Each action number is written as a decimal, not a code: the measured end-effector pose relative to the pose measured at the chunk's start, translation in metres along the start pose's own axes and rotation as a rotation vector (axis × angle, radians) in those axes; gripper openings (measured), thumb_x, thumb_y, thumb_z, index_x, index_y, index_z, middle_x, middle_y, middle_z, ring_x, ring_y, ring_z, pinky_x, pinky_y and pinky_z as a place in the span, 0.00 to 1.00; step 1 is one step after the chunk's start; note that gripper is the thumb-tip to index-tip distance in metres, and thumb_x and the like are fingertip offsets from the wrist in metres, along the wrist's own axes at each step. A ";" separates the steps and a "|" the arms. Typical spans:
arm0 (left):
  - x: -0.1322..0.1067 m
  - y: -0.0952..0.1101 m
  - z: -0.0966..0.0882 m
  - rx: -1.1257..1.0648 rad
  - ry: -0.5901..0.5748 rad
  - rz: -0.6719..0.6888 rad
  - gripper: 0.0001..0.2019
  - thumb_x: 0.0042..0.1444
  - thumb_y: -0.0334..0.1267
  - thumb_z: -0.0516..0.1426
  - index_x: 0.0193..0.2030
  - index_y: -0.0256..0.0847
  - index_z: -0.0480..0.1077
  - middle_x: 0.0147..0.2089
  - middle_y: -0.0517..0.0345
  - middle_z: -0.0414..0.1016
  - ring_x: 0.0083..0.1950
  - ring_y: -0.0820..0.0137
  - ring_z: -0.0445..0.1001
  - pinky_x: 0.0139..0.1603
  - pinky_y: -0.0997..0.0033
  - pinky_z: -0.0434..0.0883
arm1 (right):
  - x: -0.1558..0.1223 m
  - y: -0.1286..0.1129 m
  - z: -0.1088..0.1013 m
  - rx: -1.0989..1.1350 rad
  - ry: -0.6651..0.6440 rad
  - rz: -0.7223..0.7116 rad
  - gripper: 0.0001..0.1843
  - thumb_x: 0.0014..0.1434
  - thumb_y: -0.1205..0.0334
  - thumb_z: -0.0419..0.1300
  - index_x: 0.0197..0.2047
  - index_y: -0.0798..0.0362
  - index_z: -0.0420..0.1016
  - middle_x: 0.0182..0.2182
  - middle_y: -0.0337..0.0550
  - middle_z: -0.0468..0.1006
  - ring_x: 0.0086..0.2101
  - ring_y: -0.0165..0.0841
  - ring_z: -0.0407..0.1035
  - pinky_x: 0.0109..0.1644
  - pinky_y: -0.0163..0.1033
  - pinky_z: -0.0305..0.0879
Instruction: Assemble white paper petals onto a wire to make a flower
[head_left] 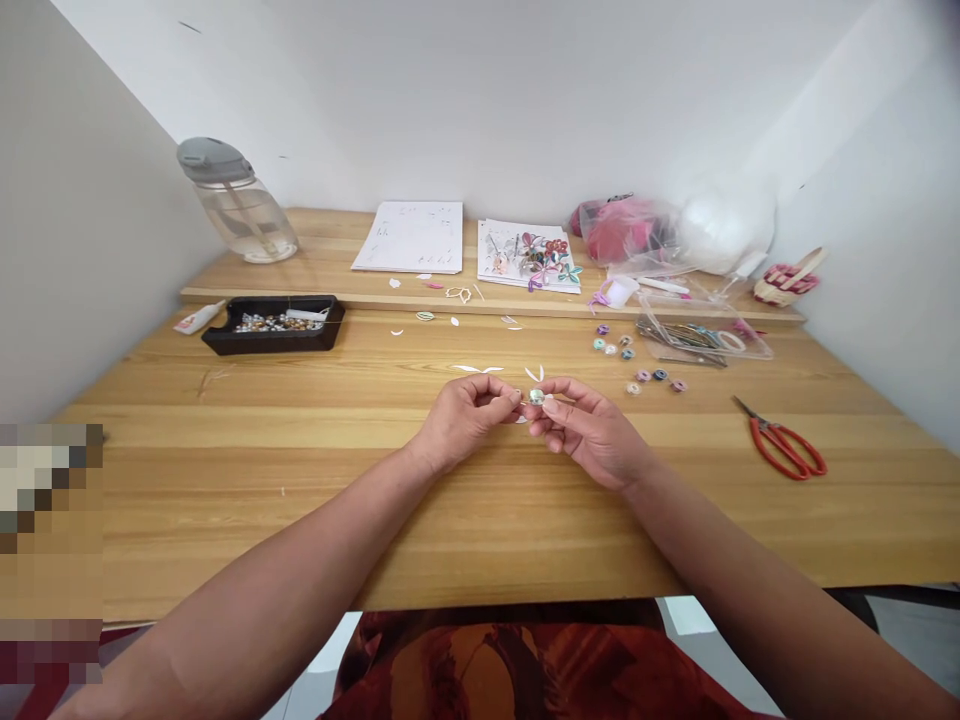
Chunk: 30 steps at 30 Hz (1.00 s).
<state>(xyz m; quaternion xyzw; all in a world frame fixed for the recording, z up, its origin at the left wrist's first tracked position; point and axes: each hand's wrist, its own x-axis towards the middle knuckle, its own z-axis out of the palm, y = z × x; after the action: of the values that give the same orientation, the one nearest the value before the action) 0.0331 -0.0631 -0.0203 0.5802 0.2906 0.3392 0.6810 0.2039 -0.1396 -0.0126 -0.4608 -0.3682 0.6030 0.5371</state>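
Above the middle of the table, my right hand [596, 430] pinches a small thread bobbin [535, 397] wound in pale green, between thumb and fingers. Close by on its left, my left hand [472, 418] is closed in a pinch. What lies between its fingertips is too small to make out; it could be the thread's end. White leaf-shaped cutouts [478, 369] lie just beyond the hands, with a V-shaped white piece [535, 374] beside them. Another white scrap is partly hidden under the fingers.
Several loose bobbins [660, 375] and red-handled scissors [787, 445] lie at right, near a clear tool box [705, 335]. A black bead tray [274, 335], glue tube [199, 317] and water bottle [244, 205] stand left. Paper stacks [411, 237] rest on the raised back ledge [322, 285].
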 end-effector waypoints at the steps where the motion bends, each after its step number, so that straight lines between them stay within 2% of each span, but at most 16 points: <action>1: 0.000 0.000 0.000 0.031 -0.006 0.013 0.13 0.52 0.46 0.62 0.32 0.36 0.72 0.34 0.54 0.78 0.36 0.70 0.74 0.45 0.67 0.71 | 0.000 0.000 0.000 0.029 -0.013 0.007 0.15 0.54 0.59 0.67 0.44 0.50 0.71 0.33 0.41 0.79 0.32 0.30 0.74 0.26 0.31 0.60; 5: 0.000 0.001 0.000 0.153 0.006 0.046 0.12 0.53 0.44 0.61 0.32 0.35 0.72 0.34 0.53 0.77 0.36 0.71 0.73 0.42 0.71 0.69 | -0.001 -0.001 -0.001 0.118 -0.064 0.037 0.14 0.54 0.61 0.66 0.43 0.49 0.70 0.34 0.41 0.79 0.33 0.29 0.74 0.28 0.31 0.61; 11: -0.001 0.001 0.000 0.148 -0.011 0.074 0.11 0.54 0.43 0.61 0.32 0.35 0.71 0.34 0.53 0.77 0.37 0.70 0.74 0.44 0.69 0.69 | 0.001 -0.003 -0.002 0.189 -0.137 0.141 0.11 0.54 0.62 0.66 0.40 0.51 0.70 0.35 0.40 0.78 0.34 0.29 0.74 0.30 0.31 0.61; 18: -0.001 0.000 -0.001 0.164 -0.060 0.106 0.09 0.55 0.42 0.59 0.31 0.37 0.70 0.32 0.55 0.76 0.35 0.70 0.74 0.42 0.69 0.70 | 0.001 0.002 0.000 0.122 -0.140 0.104 0.12 0.54 0.60 0.67 0.37 0.52 0.69 0.33 0.39 0.76 0.30 0.27 0.72 0.26 0.29 0.58; 24: -0.001 0.003 -0.001 0.220 -0.049 0.106 0.09 0.54 0.42 0.60 0.31 0.37 0.71 0.32 0.55 0.77 0.35 0.70 0.74 0.41 0.70 0.69 | -0.001 0.000 0.000 0.103 -0.160 0.097 0.13 0.50 0.64 0.68 0.39 0.53 0.72 0.35 0.40 0.75 0.31 0.28 0.72 0.27 0.30 0.61; 30: 0.000 -0.002 -0.003 0.218 -0.025 0.099 0.10 0.54 0.42 0.60 0.31 0.37 0.71 0.33 0.56 0.75 0.35 0.71 0.73 0.40 0.71 0.69 | -0.001 0.000 -0.001 0.140 -0.179 0.135 0.10 0.51 0.64 0.67 0.36 0.54 0.73 0.34 0.40 0.74 0.27 0.25 0.70 0.22 0.27 0.58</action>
<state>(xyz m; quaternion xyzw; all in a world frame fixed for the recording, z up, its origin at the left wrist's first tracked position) 0.0315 -0.0615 -0.0224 0.6687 0.2882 0.3316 0.5998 0.2048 -0.1406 -0.0123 -0.3901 -0.3397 0.7008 0.4912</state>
